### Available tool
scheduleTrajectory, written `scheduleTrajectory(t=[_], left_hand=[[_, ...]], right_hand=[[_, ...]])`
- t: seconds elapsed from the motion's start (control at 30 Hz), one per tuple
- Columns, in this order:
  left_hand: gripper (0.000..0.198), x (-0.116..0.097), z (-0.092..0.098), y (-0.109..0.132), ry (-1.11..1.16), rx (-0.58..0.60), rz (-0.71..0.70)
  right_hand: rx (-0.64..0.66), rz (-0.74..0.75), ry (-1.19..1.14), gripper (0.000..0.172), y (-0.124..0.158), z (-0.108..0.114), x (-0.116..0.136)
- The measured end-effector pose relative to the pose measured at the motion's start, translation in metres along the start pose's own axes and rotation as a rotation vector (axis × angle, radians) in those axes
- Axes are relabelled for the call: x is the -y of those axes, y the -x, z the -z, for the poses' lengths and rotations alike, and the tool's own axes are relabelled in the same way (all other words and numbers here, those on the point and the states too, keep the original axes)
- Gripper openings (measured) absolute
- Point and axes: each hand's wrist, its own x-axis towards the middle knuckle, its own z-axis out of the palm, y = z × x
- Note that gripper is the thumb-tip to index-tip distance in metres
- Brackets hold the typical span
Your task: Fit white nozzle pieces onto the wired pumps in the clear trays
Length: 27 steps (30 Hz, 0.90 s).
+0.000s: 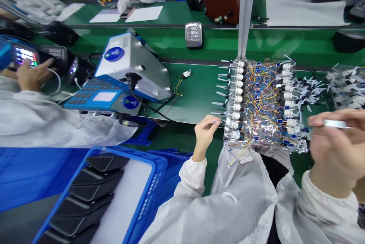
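At the near edge of the desk [196, 99], the left hand [205, 132] pinches a nozzle [219, 122] jutting leftward from the tray [262, 144] of wired parts. The right hand [333, 152], blurred, is closed around a small silvery piece [335, 123] beyond the tray's right side.

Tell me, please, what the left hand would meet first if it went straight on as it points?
Most likely the white-capped part at the near left edge of the clear tray; the left hand points right, just short of it.
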Motion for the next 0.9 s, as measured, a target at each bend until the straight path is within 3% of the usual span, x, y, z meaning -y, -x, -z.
scheduleTrajectory(t=[0.1, 0.17, 0.23, 0.43, 0.63, 0.77, 0.9], left_hand=[[0.004, -0.001, -0.014, -0.001, 0.103, 0.002, -0.105], [0.005, -0.001, -0.024, 0.000, 0.169, 0.047, -0.123], [0.008, 0.000, -0.031, 0.002, 0.198, 0.108, -0.130], [0.011, 0.007, -0.037, 0.006, 0.143, 0.155, -0.100], [0.009, 0.005, -0.042, 0.008, 0.142, 0.120, -0.100], [0.011, -0.001, -0.044, 0.008, 0.097, 0.105, -0.096], [0.005, -0.004, -0.044, 0.006, 0.090, 0.119, -0.150]], right_hand=[[0.391, -0.055, 0.073, 0.018, 0.017, -0.034, -0.002], [0.654, -0.065, 0.120, 0.016, 0.028, -0.053, -0.011], [0.779, -0.069, 0.114, 0.018, 0.039, -0.069, -0.022], [0.734, -0.152, 0.008, 0.006, 0.059, -0.093, -0.041], [0.719, -0.215, 0.002, 0.006, 0.057, -0.092, -0.045], [0.752, -0.179, -0.002, 0.006, 0.058, -0.090, -0.050], [0.625, -0.168, -0.009, 0.004, 0.060, -0.088, -0.052]])
